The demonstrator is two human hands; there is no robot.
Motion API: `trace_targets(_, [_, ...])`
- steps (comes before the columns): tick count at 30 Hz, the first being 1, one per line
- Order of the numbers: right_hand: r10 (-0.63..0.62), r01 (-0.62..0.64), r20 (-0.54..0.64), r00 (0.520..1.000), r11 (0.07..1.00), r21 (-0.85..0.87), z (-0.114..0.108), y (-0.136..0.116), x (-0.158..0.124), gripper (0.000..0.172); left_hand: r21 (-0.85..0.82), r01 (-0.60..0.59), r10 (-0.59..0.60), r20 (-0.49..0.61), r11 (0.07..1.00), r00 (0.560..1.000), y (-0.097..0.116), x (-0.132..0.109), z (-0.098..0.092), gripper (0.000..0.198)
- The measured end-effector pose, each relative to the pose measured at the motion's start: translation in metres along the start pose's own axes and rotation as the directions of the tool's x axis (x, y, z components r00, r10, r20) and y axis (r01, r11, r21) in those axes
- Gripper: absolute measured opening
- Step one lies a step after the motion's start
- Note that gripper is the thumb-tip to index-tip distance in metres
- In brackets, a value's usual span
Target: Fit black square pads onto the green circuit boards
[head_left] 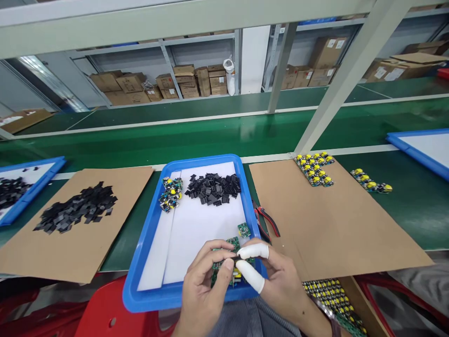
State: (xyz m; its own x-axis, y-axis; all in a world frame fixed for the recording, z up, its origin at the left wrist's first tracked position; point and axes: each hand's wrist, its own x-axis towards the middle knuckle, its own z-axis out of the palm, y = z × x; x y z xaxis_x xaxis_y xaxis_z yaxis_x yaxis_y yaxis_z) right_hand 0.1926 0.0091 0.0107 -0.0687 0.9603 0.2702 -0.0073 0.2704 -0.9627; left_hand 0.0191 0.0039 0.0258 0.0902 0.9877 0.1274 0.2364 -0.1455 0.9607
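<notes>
My left hand [205, 283] and my right hand [280, 278] meet over the front right of a blue-rimmed tray [138, 281]. Between their fingertips is a small black plastic piece [237, 257], pinched from both sides. White finger cots cover the thumb and index finger of my right hand. Below the fingers lie green circuit boards [233, 242], partly hidden by my hands. One more green circuit board [244, 230] rests just beyond them. A pile of black plastic pieces [213, 188] and a cluster of boards with yellow components [171, 193] occupy the tray's far end.
Red-handled pliers [268, 221] lie right of the tray. Cardboard [326, 234] on the right bears rows of yellow-topped boards [314, 167]. Left cardboard [84, 252] holds black pieces [79, 208]. A box of boards [336, 299] sits below right. A slanted post [351, 75] rises behind.
</notes>
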Motion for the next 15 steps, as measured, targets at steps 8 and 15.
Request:
trace_targets(8, [-0.200,0.232,0.201,0.959,0.961,-0.151,-0.015,-0.006,0.005,0.033,0.274,-0.179,0.139,0.160,0.945,0.977,0.008,0.004,-0.006,0.012])
trace_targets(15, [-0.103,0.123,0.225,0.969,0.989,-0.078,-0.020,-0.010,0.008,0.031,0.432,-0.374,0.354,0.128,0.821,0.926,0.001,0.000,-0.007,0.029])
